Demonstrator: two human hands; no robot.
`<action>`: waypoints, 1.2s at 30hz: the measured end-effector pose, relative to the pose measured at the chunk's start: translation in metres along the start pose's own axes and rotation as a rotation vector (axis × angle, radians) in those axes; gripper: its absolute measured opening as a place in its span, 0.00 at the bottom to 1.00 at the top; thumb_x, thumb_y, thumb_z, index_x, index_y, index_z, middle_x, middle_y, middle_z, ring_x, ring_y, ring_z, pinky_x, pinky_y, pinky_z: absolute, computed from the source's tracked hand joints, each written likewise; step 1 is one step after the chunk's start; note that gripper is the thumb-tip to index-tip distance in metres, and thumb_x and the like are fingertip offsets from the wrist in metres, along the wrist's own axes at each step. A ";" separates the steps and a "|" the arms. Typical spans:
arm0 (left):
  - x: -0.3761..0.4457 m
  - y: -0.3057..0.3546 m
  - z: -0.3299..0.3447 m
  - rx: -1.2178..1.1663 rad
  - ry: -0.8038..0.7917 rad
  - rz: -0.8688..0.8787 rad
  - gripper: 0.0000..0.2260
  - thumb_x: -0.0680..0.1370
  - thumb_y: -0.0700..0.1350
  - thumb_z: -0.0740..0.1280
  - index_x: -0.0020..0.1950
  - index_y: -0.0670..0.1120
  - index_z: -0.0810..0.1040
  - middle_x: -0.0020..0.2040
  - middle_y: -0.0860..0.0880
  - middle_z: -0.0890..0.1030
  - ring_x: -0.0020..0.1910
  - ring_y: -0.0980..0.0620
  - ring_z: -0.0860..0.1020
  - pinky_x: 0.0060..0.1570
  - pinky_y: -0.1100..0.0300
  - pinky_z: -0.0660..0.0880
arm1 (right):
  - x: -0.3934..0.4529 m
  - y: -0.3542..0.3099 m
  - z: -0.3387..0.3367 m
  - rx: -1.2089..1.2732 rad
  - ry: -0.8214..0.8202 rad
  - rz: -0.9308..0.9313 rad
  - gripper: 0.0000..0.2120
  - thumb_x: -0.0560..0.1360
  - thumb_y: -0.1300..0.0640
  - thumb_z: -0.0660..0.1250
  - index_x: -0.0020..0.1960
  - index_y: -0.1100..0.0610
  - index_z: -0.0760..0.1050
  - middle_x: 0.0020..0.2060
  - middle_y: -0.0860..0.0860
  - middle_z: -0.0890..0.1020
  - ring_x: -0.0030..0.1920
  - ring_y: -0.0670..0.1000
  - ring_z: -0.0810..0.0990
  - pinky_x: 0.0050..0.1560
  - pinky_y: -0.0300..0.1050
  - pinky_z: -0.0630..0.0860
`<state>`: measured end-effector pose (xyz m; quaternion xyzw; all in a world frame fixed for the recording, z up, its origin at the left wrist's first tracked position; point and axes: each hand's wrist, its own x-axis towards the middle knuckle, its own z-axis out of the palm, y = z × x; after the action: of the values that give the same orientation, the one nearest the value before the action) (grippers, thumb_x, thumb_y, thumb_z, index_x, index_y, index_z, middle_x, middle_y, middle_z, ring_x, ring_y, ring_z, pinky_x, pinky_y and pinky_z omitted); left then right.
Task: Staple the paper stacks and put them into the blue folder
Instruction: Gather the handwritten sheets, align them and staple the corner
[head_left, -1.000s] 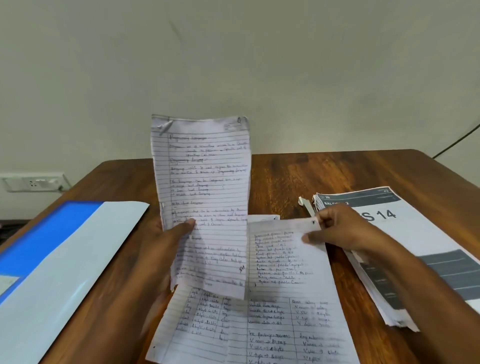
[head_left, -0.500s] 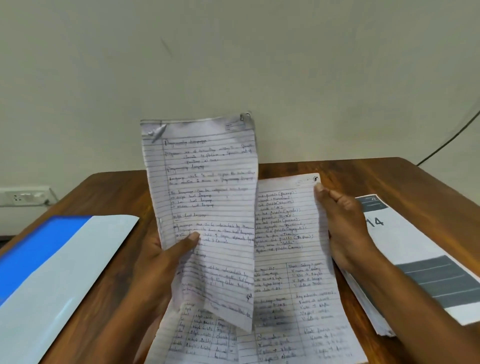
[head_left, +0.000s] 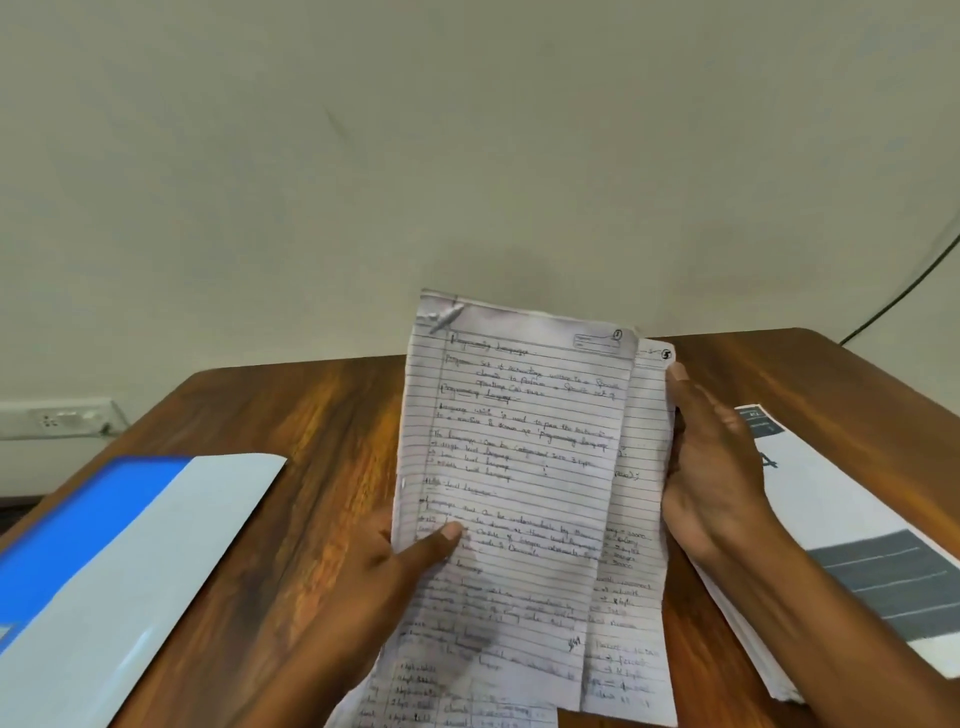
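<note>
A stack of handwritten lined pages (head_left: 519, 467) stands upright above the wooden table, a staple at its top left corner. My left hand (head_left: 400, 566) grips its left edge, thumb on the front. Behind it, offset to the right, is a second handwritten sheet (head_left: 641, 519). My right hand (head_left: 711, 467) holds that sheet's right edge, fingers straight along it. More handwritten pages (head_left: 441, 701) lie on the table below. The blue folder (head_left: 93, 519) lies at the left, partly under a white sheet (head_left: 171, 561). No stapler is in view.
A thick pile of printed booklets (head_left: 857, 545) with grey bands lies at the right of the table (head_left: 311, 415). A wall socket strip (head_left: 57, 418) is at the left behind the table. A dark cable (head_left: 904, 291) runs along the wall at the right.
My right hand lifted the second sheet off the table and brought it in behind the stapled stack. Both sets now overlap, tilted slightly right, and the view has shifted.
</note>
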<state>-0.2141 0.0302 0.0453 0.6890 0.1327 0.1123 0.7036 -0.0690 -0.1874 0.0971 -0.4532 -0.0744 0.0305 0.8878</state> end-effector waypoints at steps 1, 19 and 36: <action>0.000 0.001 0.000 0.001 0.000 -0.003 0.11 0.81 0.40 0.68 0.63 0.43 0.81 0.53 0.43 0.88 0.51 0.41 0.88 0.51 0.46 0.85 | -0.001 0.000 0.001 0.013 -0.015 -0.006 0.11 0.81 0.52 0.68 0.54 0.58 0.83 0.52 0.56 0.88 0.51 0.54 0.87 0.51 0.51 0.86; -0.002 -0.003 0.007 0.034 0.050 0.030 0.06 0.81 0.39 0.70 0.57 0.42 0.83 0.48 0.44 0.89 0.45 0.44 0.88 0.40 0.57 0.84 | -0.020 0.005 0.007 -0.316 -0.105 -0.093 0.28 0.76 0.35 0.58 0.55 0.56 0.83 0.48 0.51 0.89 0.49 0.51 0.88 0.43 0.43 0.83; 0.001 -0.003 0.009 -0.192 0.128 0.193 0.38 0.69 0.40 0.83 0.74 0.53 0.69 0.61 0.48 0.86 0.58 0.44 0.86 0.49 0.51 0.85 | -0.053 0.050 0.008 -0.493 -0.154 -0.247 0.12 0.75 0.54 0.73 0.59 0.51 0.82 0.52 0.43 0.88 0.54 0.47 0.87 0.48 0.45 0.86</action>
<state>-0.2102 0.0223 0.0424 0.6194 0.0989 0.2355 0.7423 -0.1220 -0.1577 0.0554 -0.6391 -0.2012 -0.0625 0.7397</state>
